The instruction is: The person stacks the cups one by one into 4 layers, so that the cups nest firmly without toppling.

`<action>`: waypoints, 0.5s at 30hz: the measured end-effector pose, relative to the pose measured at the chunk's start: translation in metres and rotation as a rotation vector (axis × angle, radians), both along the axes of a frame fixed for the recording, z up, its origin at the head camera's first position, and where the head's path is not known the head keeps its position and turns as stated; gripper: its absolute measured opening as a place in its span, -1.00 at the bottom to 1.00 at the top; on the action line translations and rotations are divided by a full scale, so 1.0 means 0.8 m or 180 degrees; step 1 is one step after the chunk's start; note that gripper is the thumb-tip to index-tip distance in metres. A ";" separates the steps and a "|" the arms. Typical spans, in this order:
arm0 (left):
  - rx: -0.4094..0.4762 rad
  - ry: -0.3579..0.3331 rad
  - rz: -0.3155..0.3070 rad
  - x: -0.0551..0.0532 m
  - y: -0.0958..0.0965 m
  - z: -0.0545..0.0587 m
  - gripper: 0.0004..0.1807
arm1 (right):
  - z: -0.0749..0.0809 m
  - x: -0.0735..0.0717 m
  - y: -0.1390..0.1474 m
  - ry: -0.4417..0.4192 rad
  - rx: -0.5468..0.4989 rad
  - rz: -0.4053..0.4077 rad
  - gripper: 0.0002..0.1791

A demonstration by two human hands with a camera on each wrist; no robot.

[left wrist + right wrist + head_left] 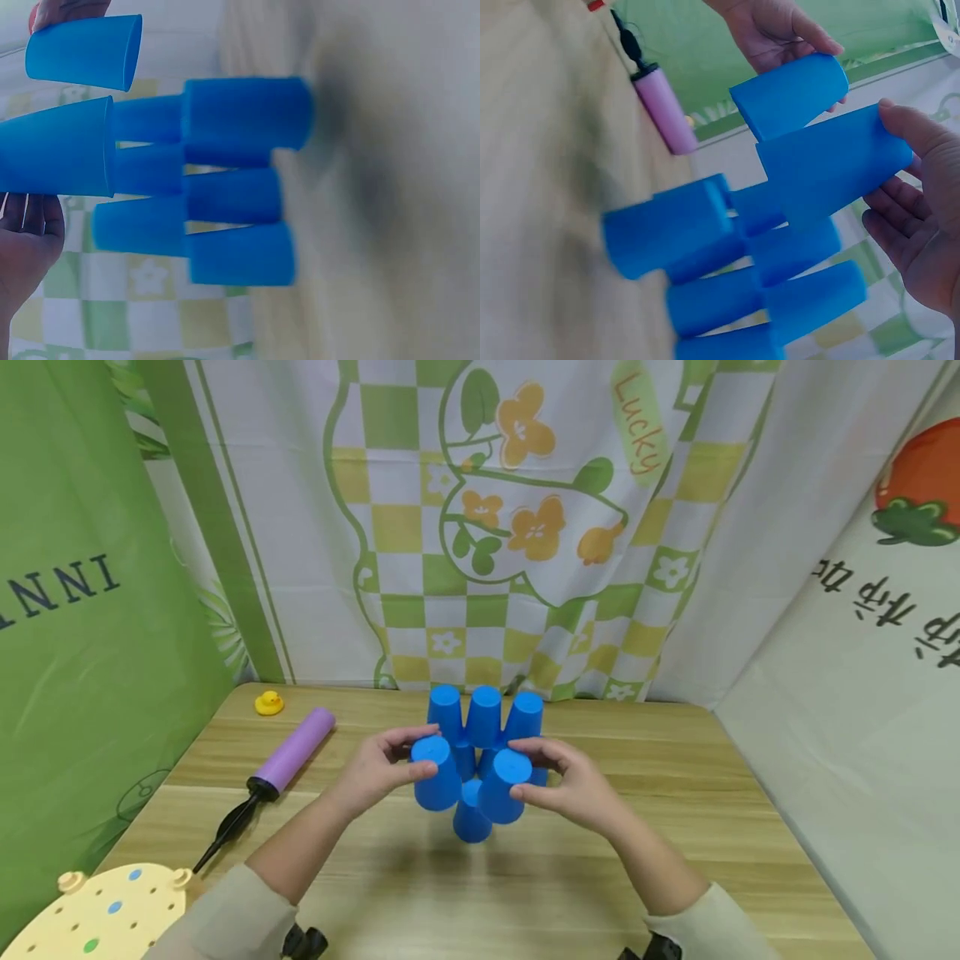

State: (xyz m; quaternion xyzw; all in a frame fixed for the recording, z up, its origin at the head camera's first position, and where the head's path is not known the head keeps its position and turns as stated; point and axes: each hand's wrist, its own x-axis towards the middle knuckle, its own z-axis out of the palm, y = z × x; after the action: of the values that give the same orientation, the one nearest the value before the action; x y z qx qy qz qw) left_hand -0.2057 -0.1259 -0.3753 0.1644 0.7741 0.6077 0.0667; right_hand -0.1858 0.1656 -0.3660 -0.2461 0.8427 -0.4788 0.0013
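Blue cups (pixel 483 714): eight countable in wrist views, overlap possibly hiding more. Two of them held, left-hand cup (pixel 437 774) in left hand (pixel 371 772), right-hand cup (pixel 502 789) in right hand (pixel 573 785). Six stacked upside down on table (pixel 675 827). Hands: two. Yellow rubber duck (pixel 268 702): one. Purple hand pump (pixel 296 747): one. Pale yellow dotted board (pixel 112 914): one, partly out of frame. Table: one.
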 end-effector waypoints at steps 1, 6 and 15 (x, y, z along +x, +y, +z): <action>0.0020 0.0028 0.0023 -0.006 0.002 0.009 -0.40 | 0.007 -0.005 0.001 -0.0022 0.0009 -0.0035 -0.44; 0.0084 0.0153 0.0193 -0.038 0.013 0.046 -0.44 | 0.037 -0.031 0.001 -0.0041 0.0034 -0.0228 -0.40; -0.0017 0.0188 0.0526 -0.094 0.038 0.078 -0.39 | 0.075 -0.079 -0.007 -0.0098 0.0157 -0.0692 -0.37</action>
State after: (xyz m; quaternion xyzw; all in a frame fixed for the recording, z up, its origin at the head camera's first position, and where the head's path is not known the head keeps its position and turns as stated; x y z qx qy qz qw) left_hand -0.2810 -0.0952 -0.3125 0.1177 0.7883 0.6039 -0.0061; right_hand -0.2492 0.1603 -0.3060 -0.1458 0.8758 -0.4590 -0.0317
